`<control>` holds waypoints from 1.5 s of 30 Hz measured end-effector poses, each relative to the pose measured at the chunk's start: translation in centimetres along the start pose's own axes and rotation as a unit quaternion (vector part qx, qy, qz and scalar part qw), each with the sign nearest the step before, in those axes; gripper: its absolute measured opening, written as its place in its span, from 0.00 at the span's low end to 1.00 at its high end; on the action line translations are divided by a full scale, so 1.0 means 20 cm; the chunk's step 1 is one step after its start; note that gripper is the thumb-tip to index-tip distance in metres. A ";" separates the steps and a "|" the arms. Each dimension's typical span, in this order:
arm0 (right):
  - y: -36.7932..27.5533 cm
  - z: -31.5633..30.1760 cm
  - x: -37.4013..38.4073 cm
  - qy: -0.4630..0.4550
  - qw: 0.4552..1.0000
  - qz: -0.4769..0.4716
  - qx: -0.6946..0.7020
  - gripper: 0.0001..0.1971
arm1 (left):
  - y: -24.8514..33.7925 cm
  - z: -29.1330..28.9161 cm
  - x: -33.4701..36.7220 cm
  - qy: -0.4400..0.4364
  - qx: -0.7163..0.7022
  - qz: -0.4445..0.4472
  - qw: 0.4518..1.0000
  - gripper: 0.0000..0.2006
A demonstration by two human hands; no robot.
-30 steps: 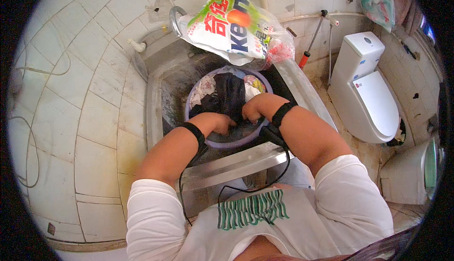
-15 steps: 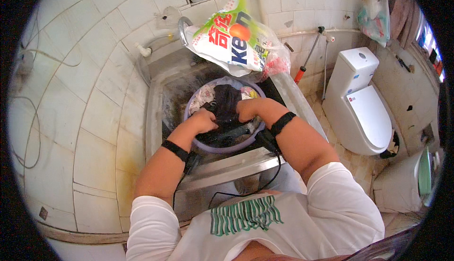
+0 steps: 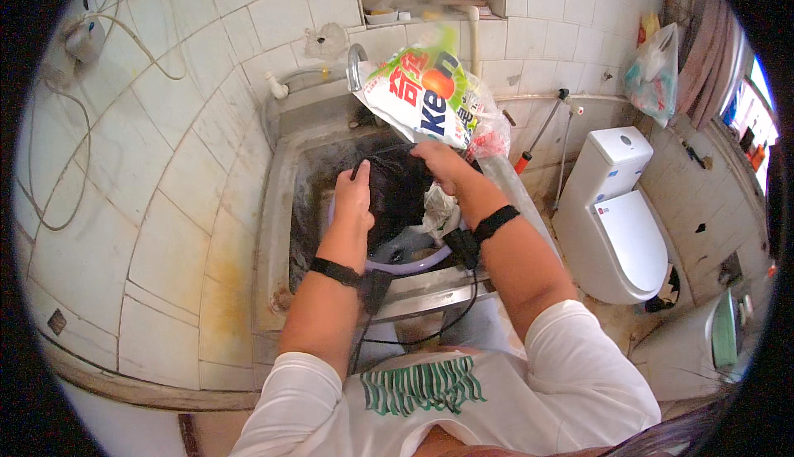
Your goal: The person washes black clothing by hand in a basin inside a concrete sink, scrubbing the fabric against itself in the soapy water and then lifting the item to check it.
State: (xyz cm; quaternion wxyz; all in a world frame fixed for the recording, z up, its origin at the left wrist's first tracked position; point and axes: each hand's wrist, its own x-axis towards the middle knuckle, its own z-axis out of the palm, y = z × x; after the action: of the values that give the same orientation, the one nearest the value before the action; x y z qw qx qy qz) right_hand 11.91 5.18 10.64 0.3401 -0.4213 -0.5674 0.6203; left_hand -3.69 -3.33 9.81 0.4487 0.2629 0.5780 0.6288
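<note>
A black garment is stretched between my two hands above a pale purple basin. My left hand is closed on its left edge, the thumb pointing away from me. At the far right corner, my right hand pinches the fabric, close to the detergent bag. Below the right wrist a whitish patterned cloth lies at the basin's right side. Water with dark cloth in it shows at the near side of the basin; the garment hides the rest.
The basin stands in a worn stone sink with a curved metal tap at its back. A large white and green detergent bag leans over the far edge. To the right are a white toilet and a lidded bin.
Both hands have risen from inside the basin and moved away from me, spreading the black garment between them. The view has shifted, showing more of the wall ahead.
</note>
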 end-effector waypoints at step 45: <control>0.26 0.21 0.04 0.138 0.917 -0.206 -0.313 0.14 | -0.40 0.11 0.14 -0.088 -0.222 -0.151 0.959 0.22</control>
State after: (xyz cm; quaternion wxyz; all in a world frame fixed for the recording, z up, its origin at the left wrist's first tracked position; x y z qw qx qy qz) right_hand 8.04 3.50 5.36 0.3862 -0.4615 -0.7541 0.2628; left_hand -0.98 -0.43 1.94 0.6344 0.1204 0.4151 0.6409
